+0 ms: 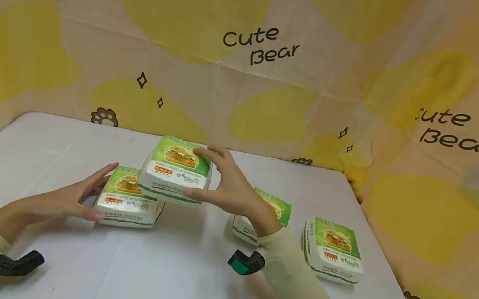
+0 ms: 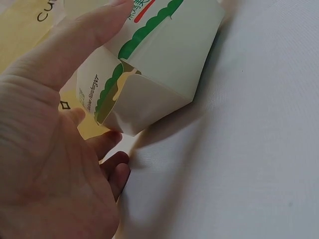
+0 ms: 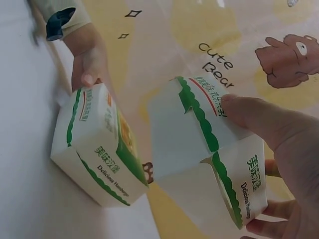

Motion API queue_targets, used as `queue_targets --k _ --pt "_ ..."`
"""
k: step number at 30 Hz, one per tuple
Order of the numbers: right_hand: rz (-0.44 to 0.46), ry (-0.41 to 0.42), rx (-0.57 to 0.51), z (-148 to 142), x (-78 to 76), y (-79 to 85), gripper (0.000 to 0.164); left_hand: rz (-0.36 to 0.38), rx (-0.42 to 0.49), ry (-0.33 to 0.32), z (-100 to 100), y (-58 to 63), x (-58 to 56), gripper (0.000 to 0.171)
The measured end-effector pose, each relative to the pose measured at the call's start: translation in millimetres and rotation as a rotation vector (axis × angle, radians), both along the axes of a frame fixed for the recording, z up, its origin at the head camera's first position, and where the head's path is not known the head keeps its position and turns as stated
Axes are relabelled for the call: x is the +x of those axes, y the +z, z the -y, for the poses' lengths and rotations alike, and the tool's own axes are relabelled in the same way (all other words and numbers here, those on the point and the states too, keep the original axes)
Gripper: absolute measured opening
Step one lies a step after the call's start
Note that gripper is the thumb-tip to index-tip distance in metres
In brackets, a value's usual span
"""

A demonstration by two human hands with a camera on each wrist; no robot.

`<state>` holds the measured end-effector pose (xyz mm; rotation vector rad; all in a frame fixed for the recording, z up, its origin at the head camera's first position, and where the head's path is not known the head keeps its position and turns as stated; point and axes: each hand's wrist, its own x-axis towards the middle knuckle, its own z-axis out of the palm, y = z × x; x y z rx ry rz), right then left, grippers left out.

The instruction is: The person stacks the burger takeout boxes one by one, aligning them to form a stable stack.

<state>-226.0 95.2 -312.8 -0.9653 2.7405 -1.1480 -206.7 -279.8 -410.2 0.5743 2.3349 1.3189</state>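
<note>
My right hand [image 1: 233, 186] grips a green-and-white hamburger box [image 1: 175, 173] between thumb and fingers, slightly tilted and raised off the table. In the head view this box overlaps the back right of a second hamburger box [image 1: 125, 209], which sits on the table at the left. Around the left side of that second box is my left hand [image 1: 60, 198], its thumb at the front edge and its fingers toward the back. The right wrist view shows the raised box [image 3: 199, 134] apart from the lower hamburger box [image 3: 94, 149].
Behind my right forearm stands another hamburger box [image 1: 247, 228], partly hidden. One more hamburger box [image 1: 332, 251] sits near the right edge of the white table [image 1: 158, 285]. A patterned cloth [image 1: 176, 69] hangs behind the table.
</note>
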Motion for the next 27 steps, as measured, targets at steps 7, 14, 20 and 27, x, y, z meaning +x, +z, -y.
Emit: queue_targets --k 7,14,20,27 --pt "-0.01 0.029 -0.012 16.1 -3.3 3.0 0.081 -0.005 0.009 -0.005 0.8 -1.1 -0.7 0.116" --pt "-0.006 0.056 -0.014 31.3 -7.0 0.6 0.081 -0.02 0.02 -0.017 -0.2 -1.9 -1.5 0.113" --pt "-0.009 0.049 -0.001 44.7 -7.7 -1.2 0.08 -0.029 0.026 -0.006 -3.3 -2.9 -1.8 0.11" --pt "0.015 0.026 0.037 59.3 -6.4 -4.1 0.082 -0.027 0.028 0.029 -1.0 -5.1 -1.9 0.108"
